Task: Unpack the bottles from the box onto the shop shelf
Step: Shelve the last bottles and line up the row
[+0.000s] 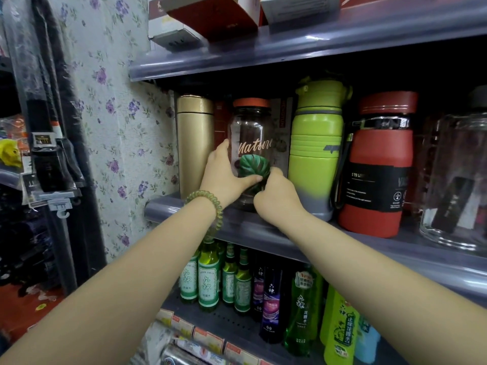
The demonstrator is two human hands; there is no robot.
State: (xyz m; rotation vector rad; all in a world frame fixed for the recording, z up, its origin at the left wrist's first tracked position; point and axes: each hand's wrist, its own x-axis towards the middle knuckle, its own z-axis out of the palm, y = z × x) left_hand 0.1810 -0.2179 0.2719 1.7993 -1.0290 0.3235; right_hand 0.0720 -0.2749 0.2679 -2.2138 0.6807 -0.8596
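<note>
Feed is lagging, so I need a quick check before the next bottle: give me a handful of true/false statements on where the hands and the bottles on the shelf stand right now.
1. Both hands are on the clear bottle with the leaf print. True: the left hand holds its left side and the right hand its lower front.
2. That bottle has a green cap. False: its cap is orange-red.
3. The gold flask stands to the left of the clear bottle. True.
4. The lime-green bottle lies on its side. False: it stands upright, right of the clear bottle.
5. The red bottle stands on the shelf below. False: it shares the same shelf, right of the lime-green one.
</note>
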